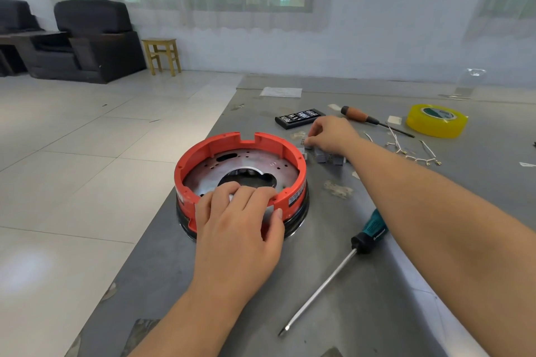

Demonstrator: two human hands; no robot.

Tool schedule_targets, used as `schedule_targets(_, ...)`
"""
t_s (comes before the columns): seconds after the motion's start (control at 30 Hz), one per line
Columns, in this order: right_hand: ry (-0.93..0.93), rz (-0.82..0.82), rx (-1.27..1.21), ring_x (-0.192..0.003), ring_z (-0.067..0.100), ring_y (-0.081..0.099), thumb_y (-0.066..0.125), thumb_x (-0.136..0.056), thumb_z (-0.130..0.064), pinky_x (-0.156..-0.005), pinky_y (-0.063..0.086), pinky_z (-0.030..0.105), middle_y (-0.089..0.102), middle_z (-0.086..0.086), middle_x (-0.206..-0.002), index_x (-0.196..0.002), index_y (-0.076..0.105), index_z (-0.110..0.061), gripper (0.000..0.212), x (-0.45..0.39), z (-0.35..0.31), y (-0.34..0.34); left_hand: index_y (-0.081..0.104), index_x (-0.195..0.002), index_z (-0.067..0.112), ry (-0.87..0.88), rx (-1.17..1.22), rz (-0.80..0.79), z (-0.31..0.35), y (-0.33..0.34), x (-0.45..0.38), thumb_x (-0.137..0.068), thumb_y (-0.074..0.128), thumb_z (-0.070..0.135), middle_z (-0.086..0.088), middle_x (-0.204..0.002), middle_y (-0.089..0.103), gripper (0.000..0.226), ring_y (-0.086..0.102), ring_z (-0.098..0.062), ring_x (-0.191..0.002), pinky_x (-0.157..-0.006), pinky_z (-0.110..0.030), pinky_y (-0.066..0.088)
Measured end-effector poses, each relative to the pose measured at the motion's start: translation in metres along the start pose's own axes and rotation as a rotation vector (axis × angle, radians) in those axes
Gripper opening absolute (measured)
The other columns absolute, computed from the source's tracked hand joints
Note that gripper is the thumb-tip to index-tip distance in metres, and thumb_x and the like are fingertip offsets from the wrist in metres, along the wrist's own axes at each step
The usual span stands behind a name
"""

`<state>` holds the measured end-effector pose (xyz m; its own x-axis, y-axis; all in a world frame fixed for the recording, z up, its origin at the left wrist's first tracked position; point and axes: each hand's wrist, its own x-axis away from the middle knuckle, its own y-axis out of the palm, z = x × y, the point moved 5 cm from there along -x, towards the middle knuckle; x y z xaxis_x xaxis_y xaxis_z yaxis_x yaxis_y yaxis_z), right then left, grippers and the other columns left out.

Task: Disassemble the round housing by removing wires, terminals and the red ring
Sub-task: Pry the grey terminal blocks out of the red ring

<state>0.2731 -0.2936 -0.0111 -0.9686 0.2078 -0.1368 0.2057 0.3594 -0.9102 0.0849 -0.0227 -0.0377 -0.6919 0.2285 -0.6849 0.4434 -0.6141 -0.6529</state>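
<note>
Left hand (237, 220) grips the red ring's (232, 143) near rim while right hand (333, 133) pinches a small grey terminal (308, 144) on the table (377, 284).

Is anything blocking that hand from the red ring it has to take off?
Nothing visible does. The left hand already rests on the near rim of the red plastic ring, which still sits on the round metal housing.

The left hand (236, 223) is lying palm down with its fingers curled, while the right hand (333, 133) is reaching forward, fingertips pinched together.
</note>
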Motion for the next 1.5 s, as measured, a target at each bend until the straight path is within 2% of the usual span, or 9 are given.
schedule_targets(0.2,-0.017,-0.001,-0.015,-0.103,0.019,0.064,0.074,-0.086,-0.035,-0.09,0.052,0.034,0.073,-0.004,-0.106,-0.098,0.072,-0.028,0.014,-0.008,0.003,0.011,0.069,-0.11,0.031,-0.027,0.005,-0.018,-0.002,0.003,-0.001,-0.091,0.052,0.04,0.017,-0.097,0.067,0.027,0.056,-0.021,-0.111,-0.101,-0.037,0.029)
schedule_targets(0.33,-0.036,0.007,-0.066,-0.084,0.013,0.06,0.065,-0.095,-0.036,-0.069,0.044,0.028,0.07,-0.004,-0.098,-0.102,0.074,-0.027,0.015,0.001,0.005,-0.002,0.069,-0.11,0.031,-0.028,-0.002,-0.033,-0.001,0.004,-0.002,-0.091,0.055,0.039,0.017,-0.099,0.067,0.025,0.055,-0.019,-0.11,-0.1,-0.036,0.028)
schedule_targets(0.53,-0.153,0.042,-0.143,-0.085,-0.002,0.056,0.065,-0.095,-0.041,-0.067,0.038,0.016,0.061,-0.024,-0.086,-0.093,0.07,-0.035,0.008,0.078,0.01,-0.016,0.07,-0.111,0.028,-0.013,-0.052,-0.053,-0.005,0.005,-0.004,-0.088,0.059,0.038,0.015,-0.098,0.068,0.027,0.057,-0.021,-0.108,-0.097,-0.037,0.029)
schedule_targets(0.77,-0.337,0.048,-0.117,-0.098,0.001,0.056,0.049,-0.1,-0.049,-0.093,0.042,0.028,0.067,-0.015,-0.103,-0.103,0.072,-0.027,0.032,0.198,0.022,-0.017,0.07,-0.115,0.025,-0.019,-0.123,-0.101,0.0,0.0,-0.002,-0.09,0.059,0.038,0.008,-0.099,0.068,0.03,0.059,-0.026,-0.109,-0.098,-0.04,0.031)
schedule_targets(0.87,-0.45,-0.064,0.045,-0.112,0.0,0.052,0.033,-0.093,-0.048,-0.111,0.028,0.034,0.063,-0.021,-0.114,-0.111,0.066,-0.037,0.04,0.227,0.021,-0.013,0.07,-0.118,0.024,-0.033,-0.138,-0.115,0.002,-0.004,0.001,-0.091,0.056,0.039,0.005,-0.102,0.069,0.034,0.06,-0.027,-0.11,-0.1,-0.041,0.031)
schedule_targets(1.0,-0.541,-0.084,0.162,-0.126,-0.001,0.043,0.045,-0.092,-0.046,-0.117,0.017,0.031,0.053,-0.024,-0.133,-0.126,0.062,-0.043,0.038,0.245,0.032,-0.009,0.07,-0.12,0.023,-0.03,-0.147,-0.119,0.005,-0.009,0.004,-0.092,0.049,0.041,0.004,-0.102,0.07,0.04,0.061,-0.028,-0.108,-0.101,-0.041,0.033)
schedule_targets(1.17,-0.571,-0.052,0.27,-0.12,0.01,0.051,0.038,-0.098,-0.064,-0.112,0.028,0.035,0.054,-0.019,-0.126,-0.122,0.06,-0.043,0.039,0.246,0.034,-0.017,0.072,-0.121,0.021,-0.031,-0.136,-0.107,0.006,-0.014,0.006,-0.09,0.054,0.04,-0.001,-0.109,0.072,0.04,0.062,-0.03,-0.111,-0.103,-0.042,0.033)
schedule_targets(1.3,-0.559,-0.068,0.435,-0.115,0.014,0.054,0.036,-0.101,-0.061,-0.102,0.035,0.033,0.056,-0.013,-0.125,-0.125,0.059,-0.04,0.04,0.246,0.039,-0.027,0.071,-0.123,0.023,-0.028,-0.125,-0.125,0.005,-0.014,0.007,-0.091,0.057,0.039,0.001,-0.111,0.071,0.039,0.061,-0.029,-0.114,-0.105,-0.042,0.032)
schedule_targets(1.5,-0.295,-0.083,0.586,-0.111,0.02,0.06,0.036,-0.102,-0.055,-0.087,0.045,0.036,0.059,-0.006,-0.118,-0.12,0.059,-0.033,0.037,0.241,0.057,-0.05,0.07,-0.122,0.024,-0.028,-0.097,-0.124,0.003,-0.013,0.007,-0.091,0.057,0.039,0.003,-0.111,0.071,0.037,0.06,-0.027,-0.114,-0.105,-0.045,0.032)
